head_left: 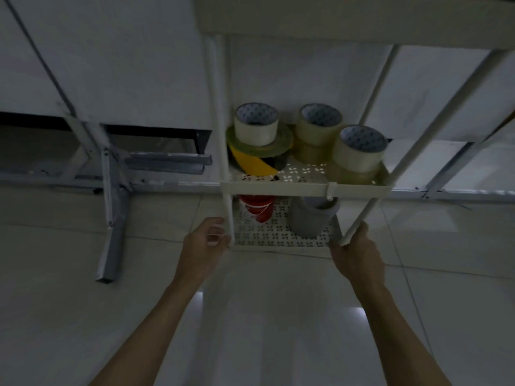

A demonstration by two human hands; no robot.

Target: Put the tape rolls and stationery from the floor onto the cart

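Both hands grip the white cart by its front uprights low down, the left hand [207, 240] curled around the left post [227, 210] and the right hand [358, 250] wrapped over the foot of the right post [370, 207], so any shift should be slow and level lest the stacked tape rolls [306, 135] on the middle shelf [278, 188] topple. On the bottom shelf [278, 238] stand a red roll [257, 208] and a grey roll [310, 217]; no stationery shows on the bare tiled floor [264, 330], so the loading looks about done, while the grey metal frame leg [111, 240] lies close on the left and could catch the cart.
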